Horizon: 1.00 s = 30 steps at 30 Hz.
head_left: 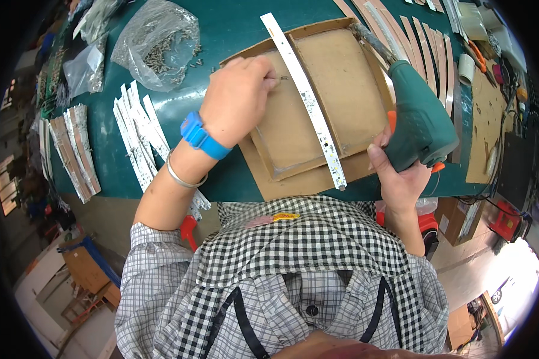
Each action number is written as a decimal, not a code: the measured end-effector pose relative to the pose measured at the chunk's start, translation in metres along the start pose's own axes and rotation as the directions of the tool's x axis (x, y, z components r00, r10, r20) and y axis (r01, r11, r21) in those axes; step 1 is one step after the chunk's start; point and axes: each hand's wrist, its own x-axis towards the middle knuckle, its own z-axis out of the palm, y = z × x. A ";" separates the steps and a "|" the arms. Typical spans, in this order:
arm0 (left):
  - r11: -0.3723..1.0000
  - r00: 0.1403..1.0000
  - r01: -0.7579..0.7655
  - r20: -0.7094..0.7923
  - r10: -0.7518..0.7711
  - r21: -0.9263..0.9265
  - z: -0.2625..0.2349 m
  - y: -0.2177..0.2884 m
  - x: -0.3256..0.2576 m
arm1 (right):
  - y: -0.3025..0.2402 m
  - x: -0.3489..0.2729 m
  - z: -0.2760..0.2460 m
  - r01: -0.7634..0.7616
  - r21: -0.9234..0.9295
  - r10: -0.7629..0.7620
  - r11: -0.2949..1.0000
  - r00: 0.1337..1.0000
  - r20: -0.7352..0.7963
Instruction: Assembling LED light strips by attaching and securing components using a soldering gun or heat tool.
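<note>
Fingers of our left hand pinch a small screw vs. the white LED strip on the cardboard tray, mid-counter. Our right hand, fingers clenched, grips 1 green power screwdriver just beside the tray.

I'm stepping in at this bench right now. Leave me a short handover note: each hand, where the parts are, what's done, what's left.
Left hand: fingertips pinching a small screw at the white LED strip, on the cardboard tray.
Right hand: gripping the green electric screwdriver, bit off the strip.
Bag of screws upper left; stack of white strips left of tray.
Done: strip laid across tray.
Left: the screw looks undriven.
</note>
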 end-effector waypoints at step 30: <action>0.596 0.974 0.225 0.193 -0.119 -0.771 -0.012 0.067 -0.024 | -0.003 0.017 0.032 0.027 0.133 -0.053 0.991 0.980 0.194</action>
